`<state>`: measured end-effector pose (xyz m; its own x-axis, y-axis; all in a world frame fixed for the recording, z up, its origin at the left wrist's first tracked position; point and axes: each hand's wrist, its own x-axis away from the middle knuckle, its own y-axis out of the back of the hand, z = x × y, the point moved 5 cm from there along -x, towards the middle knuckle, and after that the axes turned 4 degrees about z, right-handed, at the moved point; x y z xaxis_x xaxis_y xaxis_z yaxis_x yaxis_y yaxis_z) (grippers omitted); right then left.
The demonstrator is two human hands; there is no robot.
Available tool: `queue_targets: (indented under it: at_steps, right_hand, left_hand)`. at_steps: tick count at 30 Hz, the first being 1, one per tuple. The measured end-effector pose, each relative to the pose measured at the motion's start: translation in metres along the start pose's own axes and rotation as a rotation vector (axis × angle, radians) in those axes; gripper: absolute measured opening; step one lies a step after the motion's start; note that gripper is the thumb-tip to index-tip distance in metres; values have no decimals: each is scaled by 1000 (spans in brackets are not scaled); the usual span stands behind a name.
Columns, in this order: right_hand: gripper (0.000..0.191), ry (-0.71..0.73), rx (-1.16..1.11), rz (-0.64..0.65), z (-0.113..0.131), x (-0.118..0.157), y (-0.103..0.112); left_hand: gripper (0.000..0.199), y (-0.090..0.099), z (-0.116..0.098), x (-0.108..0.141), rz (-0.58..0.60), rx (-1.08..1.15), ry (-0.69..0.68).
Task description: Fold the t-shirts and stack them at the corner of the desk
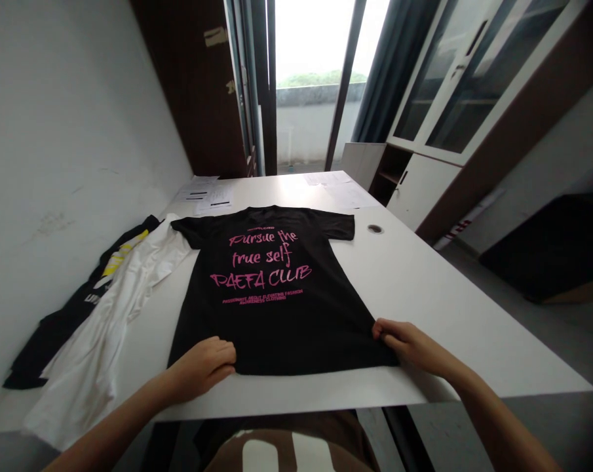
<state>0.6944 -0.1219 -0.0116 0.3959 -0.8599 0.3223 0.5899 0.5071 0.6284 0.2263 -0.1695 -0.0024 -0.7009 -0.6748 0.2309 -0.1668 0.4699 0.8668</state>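
A black T-shirt with pink lettering lies spread flat on the white table, its hem towards me and its sleeves at the far end. My left hand is closed at the hem near the left corner, fingers curled over the cloth. At the lower right edge of the shirt, my right hand pinches the fabric near the corner. Both hands partly cover the cloth they grip.
Left of the shirt lie a white garment and a black garment with yellow print, along the wall. Papers rest at the far end. A round cable hole is in the tabletop. A cabinet stands beyond at right.
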Motion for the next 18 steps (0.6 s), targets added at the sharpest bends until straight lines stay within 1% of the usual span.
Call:
queue_targets:
  at_steps: [2, 3, 4, 6, 7, 9, 12, 15, 16, 18]
  right_hand:
    - [22, 35, -14, 68, 3, -5, 6]
    - [25, 51, -16, 81, 5, -9, 10]
    - [29, 58, -17, 75, 7, -15, 16]
    - [37, 56, -21, 12, 12, -31, 30]
    - [40, 57, -24, -28, 14, -41, 37]
    - [43, 88, -15, -86, 21, -68, 47]
    - [36, 163, 60, -143, 35, -121, 55]
    - [26, 220, 181, -252, 50, -180, 59]
    - [26, 226, 244, -296, 55, -200, 60]
    - [29, 209, 378, -368, 65, -237, 61]
  left_hand:
    - [16, 9, -1, 5, 38, 114, 55]
    - [16, 14, -1, 6, 64, 168, 75]
    - [17, 19, -2, 7, 91, 227, 84]
    - [22, 30, -1, 3, 114, 356, 66]
    - [25, 36, 2, -1, 94, 412, 55]
    - [28, 51, 14, -15, -6, 459, 58]
    - [29, 75, 48, -47, -209, 380, 116]
    - [28, 98, 93, -91, -365, 245, 178]
    - [27, 105, 108, -108, -410, 174, 217]
    - [26, 119, 142, -138, -483, -4, 385]
